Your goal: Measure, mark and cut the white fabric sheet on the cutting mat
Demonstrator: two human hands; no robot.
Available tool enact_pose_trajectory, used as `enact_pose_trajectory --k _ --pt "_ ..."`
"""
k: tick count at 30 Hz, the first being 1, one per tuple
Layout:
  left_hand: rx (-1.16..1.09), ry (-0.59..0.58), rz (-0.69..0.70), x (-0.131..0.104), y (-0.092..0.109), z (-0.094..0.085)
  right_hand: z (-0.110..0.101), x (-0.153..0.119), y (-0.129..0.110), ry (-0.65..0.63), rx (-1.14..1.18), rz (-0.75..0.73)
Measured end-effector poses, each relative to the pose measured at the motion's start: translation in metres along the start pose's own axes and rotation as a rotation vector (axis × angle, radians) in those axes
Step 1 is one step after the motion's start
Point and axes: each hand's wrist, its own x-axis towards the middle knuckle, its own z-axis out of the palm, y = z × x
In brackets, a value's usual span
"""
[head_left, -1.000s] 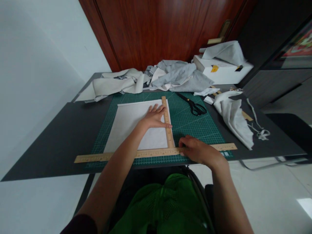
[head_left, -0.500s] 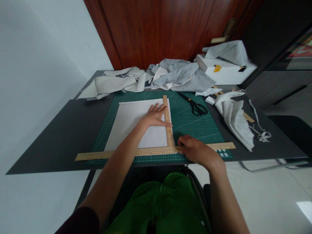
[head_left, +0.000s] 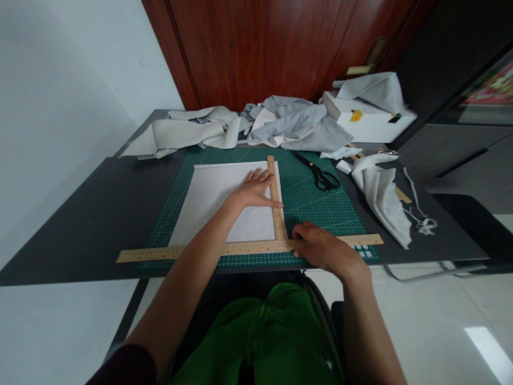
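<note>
Left hand point(head_left: 258, 191): fingers spread flat across short ruler point(head_left: 278, 222) and white cloth point(head_left: 208, 200). Right hand point(head_left: 318, 245): fingers and thumb gripping long ruler point(head_left: 256, 247). Two rulers, meeting near desk's point(head_left: 100, 214) front edge; scales too small to read. One cloth, on one green mat point(head_left: 320, 208). One pair of scissors point(head_left: 316, 171), right of cloth. Two fabric heaps point(head_left: 192, 131) along back edge. One white box point(head_left: 368, 127), back right corner: one yellow patch point(head_left: 356, 115), one black patch point(head_left: 395, 118).
</note>
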Motion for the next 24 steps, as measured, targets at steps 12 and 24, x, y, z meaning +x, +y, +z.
enact_pose_trajectory --k 12,24 --pt "0.042 -0.005 -0.013 -0.005 0.002 -0.004 0.003 0.001 -0.008 0.028 -0.075 0.021" --pt "0.042 -0.055 -0.024 0.000 -0.003 0.000 -0.006 -0.007 0.003 -0.004 -0.023 0.068"
